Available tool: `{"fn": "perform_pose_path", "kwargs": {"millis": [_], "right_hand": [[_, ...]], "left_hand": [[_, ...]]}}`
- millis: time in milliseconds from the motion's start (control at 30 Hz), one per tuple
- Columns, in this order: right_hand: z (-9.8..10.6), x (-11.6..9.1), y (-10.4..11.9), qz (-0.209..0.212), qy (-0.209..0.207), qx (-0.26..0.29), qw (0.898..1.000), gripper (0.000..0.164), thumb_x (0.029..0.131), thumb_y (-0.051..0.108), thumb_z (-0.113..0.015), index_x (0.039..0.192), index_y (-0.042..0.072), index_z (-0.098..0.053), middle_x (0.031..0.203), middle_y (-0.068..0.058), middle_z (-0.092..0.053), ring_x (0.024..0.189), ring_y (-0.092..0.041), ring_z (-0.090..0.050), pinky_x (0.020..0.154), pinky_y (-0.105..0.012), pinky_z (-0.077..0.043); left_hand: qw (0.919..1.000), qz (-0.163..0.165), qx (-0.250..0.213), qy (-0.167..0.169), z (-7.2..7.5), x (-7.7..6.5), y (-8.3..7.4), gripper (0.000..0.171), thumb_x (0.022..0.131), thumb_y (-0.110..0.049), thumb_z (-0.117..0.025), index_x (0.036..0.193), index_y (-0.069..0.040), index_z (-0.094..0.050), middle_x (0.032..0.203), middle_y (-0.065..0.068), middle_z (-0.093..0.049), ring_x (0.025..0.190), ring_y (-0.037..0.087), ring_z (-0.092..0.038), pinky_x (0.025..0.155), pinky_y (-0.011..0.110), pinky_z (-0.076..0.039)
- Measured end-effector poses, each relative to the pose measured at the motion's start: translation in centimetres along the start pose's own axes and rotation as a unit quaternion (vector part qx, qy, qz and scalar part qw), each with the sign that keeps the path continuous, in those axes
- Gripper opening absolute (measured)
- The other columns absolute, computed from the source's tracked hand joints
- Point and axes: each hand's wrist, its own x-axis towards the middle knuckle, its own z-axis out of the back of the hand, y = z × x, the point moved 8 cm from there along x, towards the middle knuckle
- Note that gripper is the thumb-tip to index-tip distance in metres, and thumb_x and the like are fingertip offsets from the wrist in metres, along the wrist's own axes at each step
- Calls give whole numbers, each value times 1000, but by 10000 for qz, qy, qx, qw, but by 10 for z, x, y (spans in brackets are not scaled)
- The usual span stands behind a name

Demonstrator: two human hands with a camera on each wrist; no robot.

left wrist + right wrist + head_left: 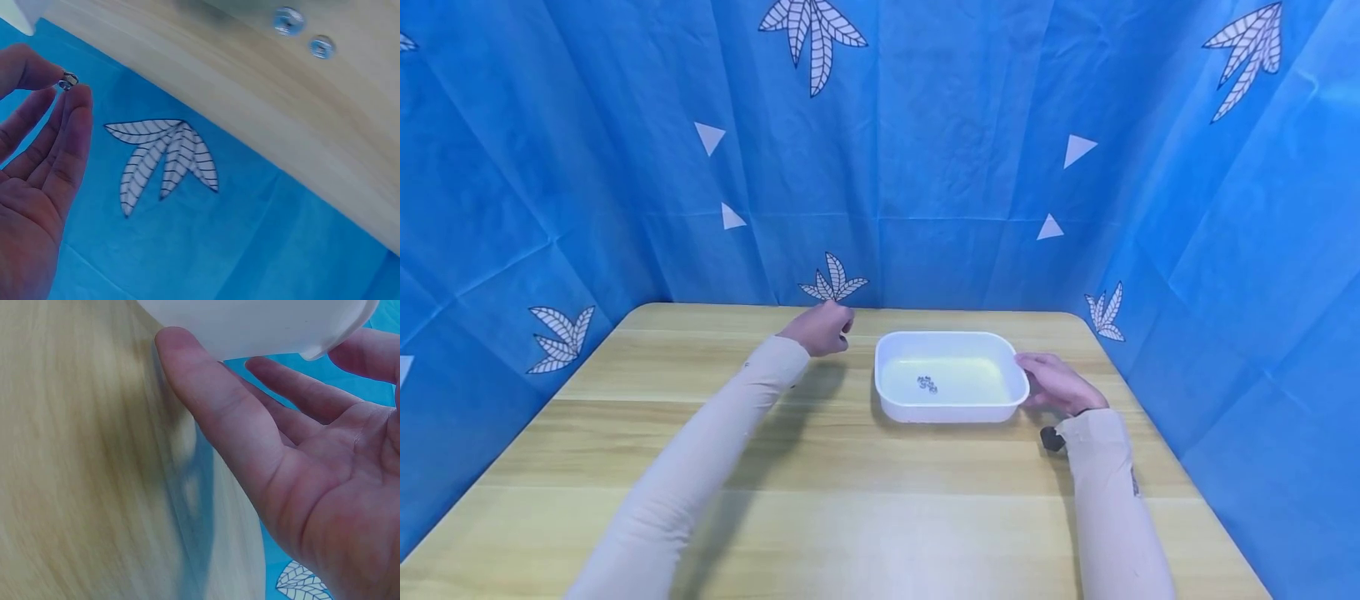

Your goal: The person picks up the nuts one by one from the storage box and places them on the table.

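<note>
My left hand (822, 328) is held over the back of the table, left of a white plastic basin (947, 412). Its thumb and index finger pinch a small silver metal nut (68, 80), seen in the left wrist view. Several small metal pieces (927, 384) lie together on the basin's floor, too small to make out singly. At the basin's right end my right hand (1058, 382) grips the rim and wall. The right wrist view shows its thumb (212, 394) against the wall and other fingers spread round the end.
Two round silver pieces with dark centres, one larger-looking (289, 21) and one smaller-looking (322, 47), lie on the wooden table (880, 500). A blue curtain (940, 167) with leaf prints surrounds the table's back and sides.
</note>
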Motion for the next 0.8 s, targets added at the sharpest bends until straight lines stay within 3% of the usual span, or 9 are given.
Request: {"fn": "perform_pose_path", "kwargs": {"millis": [267, 433, 600, 800], "right_hand": [[-1, 1, 0, 69, 57, 66, 9999, 60, 113, 30, -37, 158, -8, -27, 158, -31, -33, 111, -15, -61, 98, -44, -60], [1, 0, -1, -42, -20, -17, 10000, 60, 112, 32, -37, 158, -6, -28, 160, -29, -32, 117, -18, -57, 99, -42, -59], [0, 0, 0, 8, 21, 34, 10000, 60, 113, 31, -36, 157, -8, -28, 158, -31, -34, 113, -16, -61, 97, -43, -60], [-2, 0, 2, 85, 76, 56, 9999, 60, 113, 30, -36, 156, -10, -29, 154, -33, -37, 106, -14, -64, 96, -44, -60]], "left_hand": [[9998, 163, 133, -29, -5, -13, 26, 8, 82, 0, -71, 89, -2, -68, 88, 10, -71, 76, 20, -64, 73, 34, -57], [9993, 321, 172, 58, -11, -17, 35, 8, 84, -4, -76, 87, -2, -69, 91, 11, -72, 81, 22, -65, 78, 36, -58], [9981, 554, 75, 260, -20, -22, 44, 6, 85, -4, -75, 87, -4, -69, 91, 10, -72, 80, 21, -64, 77, 37, -58], [9976, 583, 94, 363, -30, -27, 50, 10, 87, -8, -78, 86, -6, -68, 88, 8, -70, 78, 20, -63, 75, 35, -56]]}}
